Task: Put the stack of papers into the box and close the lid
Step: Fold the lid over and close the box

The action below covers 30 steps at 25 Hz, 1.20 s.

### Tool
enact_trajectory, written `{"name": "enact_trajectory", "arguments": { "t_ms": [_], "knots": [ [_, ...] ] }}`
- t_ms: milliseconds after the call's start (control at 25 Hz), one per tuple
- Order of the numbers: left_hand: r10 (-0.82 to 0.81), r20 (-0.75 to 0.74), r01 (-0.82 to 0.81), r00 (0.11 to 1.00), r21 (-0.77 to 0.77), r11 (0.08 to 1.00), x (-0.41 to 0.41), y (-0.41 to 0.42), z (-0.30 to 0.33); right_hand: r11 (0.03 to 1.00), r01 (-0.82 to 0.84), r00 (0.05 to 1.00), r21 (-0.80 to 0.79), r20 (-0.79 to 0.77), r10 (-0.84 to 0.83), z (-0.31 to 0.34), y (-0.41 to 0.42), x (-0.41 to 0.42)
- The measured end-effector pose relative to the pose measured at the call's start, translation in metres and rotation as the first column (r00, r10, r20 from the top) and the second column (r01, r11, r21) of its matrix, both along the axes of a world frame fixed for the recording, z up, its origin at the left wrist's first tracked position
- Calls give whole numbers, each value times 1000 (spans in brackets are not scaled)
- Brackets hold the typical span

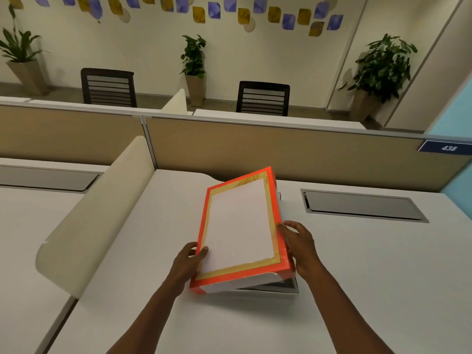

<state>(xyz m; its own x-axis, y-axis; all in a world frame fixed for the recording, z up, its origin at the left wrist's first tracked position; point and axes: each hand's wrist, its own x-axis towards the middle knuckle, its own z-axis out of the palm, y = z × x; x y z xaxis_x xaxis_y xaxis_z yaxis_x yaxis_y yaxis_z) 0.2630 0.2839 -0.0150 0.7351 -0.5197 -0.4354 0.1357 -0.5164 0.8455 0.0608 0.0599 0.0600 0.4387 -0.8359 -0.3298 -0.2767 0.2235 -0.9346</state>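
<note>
Both bare forearms reach forward. The left hand (187, 261) curls, thumb on top, while the right hand (300, 245) grips with fingers spread, thumb forward.

orange box (281, 251), tilted, white papers (238, 223) inside

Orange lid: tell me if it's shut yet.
Not shut. The orange lid sits tilted over the box, held by left hand and right hand.

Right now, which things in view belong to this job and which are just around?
Job: orange-edged cardboard lid with white centre, held tilted by left hand and right hand; grey box base beneath.
Around: white desk, cream divider, black chairs, potted plants.
</note>
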Motion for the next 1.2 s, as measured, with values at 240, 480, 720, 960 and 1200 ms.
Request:
{"name": "enact_trajectory", "arguments": {
  "t_ms": [240, 480, 720, 960, 1200],
  "knots": [
    [-105, 0, 105, 994, -73, 992, -15, -17, -3, 997, 4, 999, 82, -53, 1, -44, -15, -26],
    [-90, 63, 96, 994, -91, 991, -20, -19, -2, 995, -21, 975, -94, -223, 0, -49, -18, -17],
    [-150, 144, 159, 978, -56, 986, -23, -20, -1, 979, -83, 934, -184, -356, 12, -61, -9, -20],
    [-141, 199, 148, 970, -21, 989, -43, -8, -17, 954, -194, 892, -226, -445, 76, -83, 5, -36],
    [-142, 368, 109, 919, 109, 988, -27, -21, -11, 909, -260, 825, -326, -563, 34, -82, -8, -33]
  ]
}}
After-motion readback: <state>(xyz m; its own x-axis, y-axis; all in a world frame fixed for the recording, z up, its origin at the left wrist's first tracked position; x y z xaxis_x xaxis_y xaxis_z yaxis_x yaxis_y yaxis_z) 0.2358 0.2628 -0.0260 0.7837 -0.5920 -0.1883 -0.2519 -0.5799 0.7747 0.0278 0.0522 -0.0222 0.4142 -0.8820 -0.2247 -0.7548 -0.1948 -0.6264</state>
